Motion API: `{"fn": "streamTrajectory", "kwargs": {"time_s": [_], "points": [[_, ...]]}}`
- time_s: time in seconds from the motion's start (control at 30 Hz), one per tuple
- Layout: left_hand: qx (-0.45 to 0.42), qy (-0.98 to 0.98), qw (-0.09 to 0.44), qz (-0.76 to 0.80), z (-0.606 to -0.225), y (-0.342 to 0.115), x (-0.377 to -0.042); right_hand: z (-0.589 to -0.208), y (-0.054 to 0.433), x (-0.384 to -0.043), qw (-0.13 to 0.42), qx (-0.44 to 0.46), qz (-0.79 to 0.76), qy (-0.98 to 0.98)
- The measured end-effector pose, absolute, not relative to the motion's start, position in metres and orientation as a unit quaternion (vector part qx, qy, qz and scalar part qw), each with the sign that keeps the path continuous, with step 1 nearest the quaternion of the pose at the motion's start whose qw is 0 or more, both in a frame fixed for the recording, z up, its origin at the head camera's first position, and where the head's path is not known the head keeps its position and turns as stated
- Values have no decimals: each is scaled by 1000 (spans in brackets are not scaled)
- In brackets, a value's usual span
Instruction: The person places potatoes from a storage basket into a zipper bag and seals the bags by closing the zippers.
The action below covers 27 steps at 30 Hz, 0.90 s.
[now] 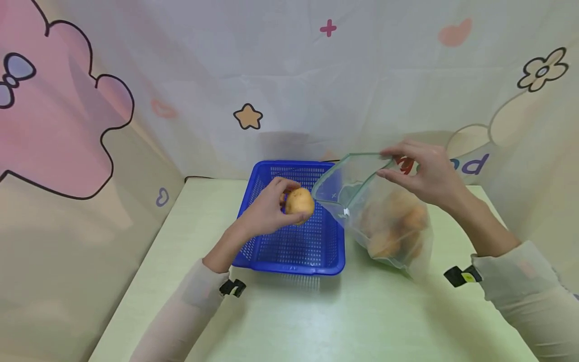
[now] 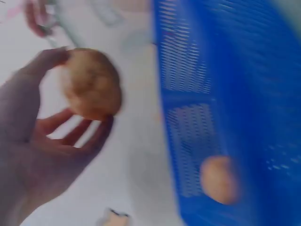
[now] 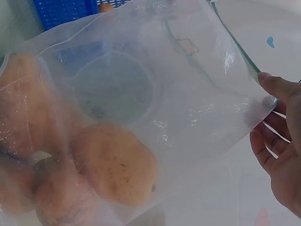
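My left hand (image 1: 269, 208) holds a potato (image 1: 299, 202) between thumb and fingers above the blue basket (image 1: 289, 269). In the left wrist view the same potato (image 2: 93, 84) sits at the fingertips, and another potato (image 2: 219, 180) lies in the basket. With thumb and fingers my right hand (image 1: 427, 168) pinches the green-edged rim of a translucent mesh bag (image 1: 353, 221), whose mouth gapes toward the left hand. Several potatoes (image 3: 115, 165) fill the bag's lower part, blurred by the mesh. The bag rests on the table right of the basket.
The pale green table (image 1: 375, 322) ends at a cloth backdrop (image 1: 289, 90) with printed shapes, which also hangs along both sides. The basket's raised rim stands between the left hand and the tabletop.
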<state>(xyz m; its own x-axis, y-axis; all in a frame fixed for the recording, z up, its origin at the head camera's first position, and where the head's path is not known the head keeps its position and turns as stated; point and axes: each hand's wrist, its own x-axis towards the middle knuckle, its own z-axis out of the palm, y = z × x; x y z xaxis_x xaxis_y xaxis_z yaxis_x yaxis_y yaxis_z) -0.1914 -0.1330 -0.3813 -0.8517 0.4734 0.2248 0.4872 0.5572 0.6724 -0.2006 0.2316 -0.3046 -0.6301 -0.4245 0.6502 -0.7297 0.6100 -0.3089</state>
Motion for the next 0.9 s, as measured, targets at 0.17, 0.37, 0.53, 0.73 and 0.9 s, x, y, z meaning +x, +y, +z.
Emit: {"fn": "streamTrajectory", "kwargs": {"time_s": [0.17,0.37,0.53,0.73,0.9], "points": [[-325,-813,87,-476,-348,-102,-199,-305,230,-201,269,337,286,-856],[-368,-803,63,-465,-343,-62,-216,-306,230,-200,270,340,287,-854],[-346,-798,4,-492,-346,-55,-222,-308,228,-200,269,335,288,-856],[-258,-825,20,-502,-361,-83,-238,-311,226,-201,260,330,287,-861],[-153,-895,8,-420,-384,-109,-258,-312,226,-202,255,327,287,-864]]}}
